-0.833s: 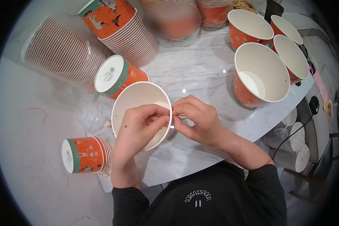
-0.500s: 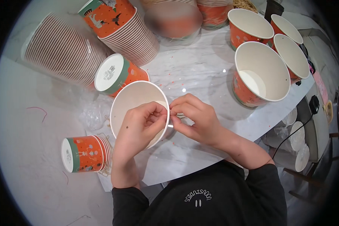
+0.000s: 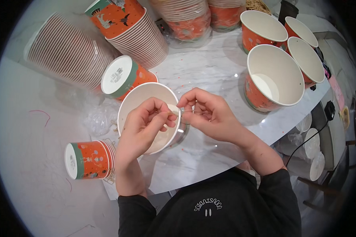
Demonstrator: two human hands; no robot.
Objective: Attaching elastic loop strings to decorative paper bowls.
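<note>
A paper bucket [image 3: 146,93] with a white rim and cream inside stands in front of me, its mouth tipped toward me. Over its right rim both my hands meet. My left hand [image 3: 140,124] reaches across the mouth, thumb and fingertips pinched together at the rim. Just outside the rim, my right hand [image 3: 213,114] has its fingers curled and closed on a thin pale cord [image 3: 190,111]. The cord seems to run toward my left fingertips, but what exactly they pinch is too small to be sure of.
Four open orange buckets, rather several, including a near one [image 3: 275,75], stand at the right. Nested bucket stacks [image 3: 140,41] and a wrapped stack [image 3: 67,51] fill the back left. An upside-down bucket [image 3: 116,75], crumpled plastic [image 3: 100,118] and a small stack on its side [image 3: 91,160] lie left.
My hands have shifted slightly up and a little apart, and more of the pale cord shows at the right fingers. The bucket has moved slightly.
</note>
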